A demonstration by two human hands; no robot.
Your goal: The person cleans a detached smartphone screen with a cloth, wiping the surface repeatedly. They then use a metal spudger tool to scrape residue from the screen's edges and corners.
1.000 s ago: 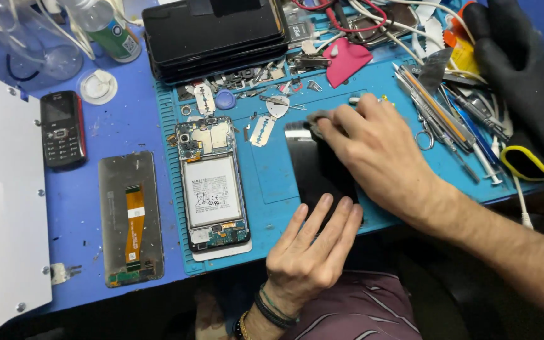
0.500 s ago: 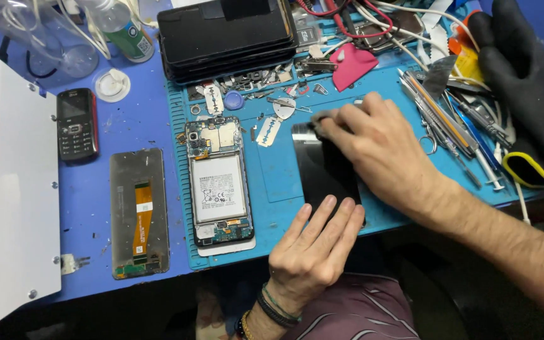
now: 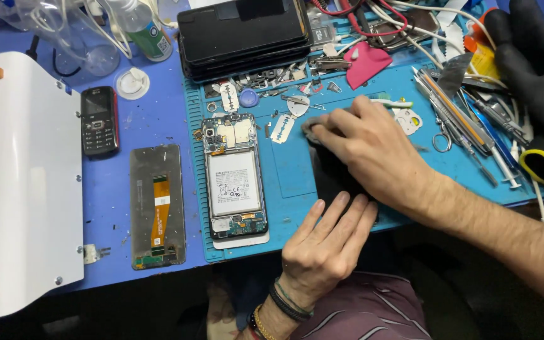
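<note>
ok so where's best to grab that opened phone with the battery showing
Probably by the long side edges of the opened phone, near mid-length, coming from above. It lies flat and lengthwise on the blue mat, boards bare at both ends and battery exposed, so the rim looks like the safest hold.

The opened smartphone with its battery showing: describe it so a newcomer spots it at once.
Start at the teal rectangular work mat. On its left strip lies the opened smartphone, back cover off, white battery and circuit boards exposed. Unlike the grey display panel with orange ribbon beside it, it lies on the mat.

Loose grey screen (image 3: 157,206) (orange ribbon) lies beside white-labelled battery (image 3: 234,183).
</note>
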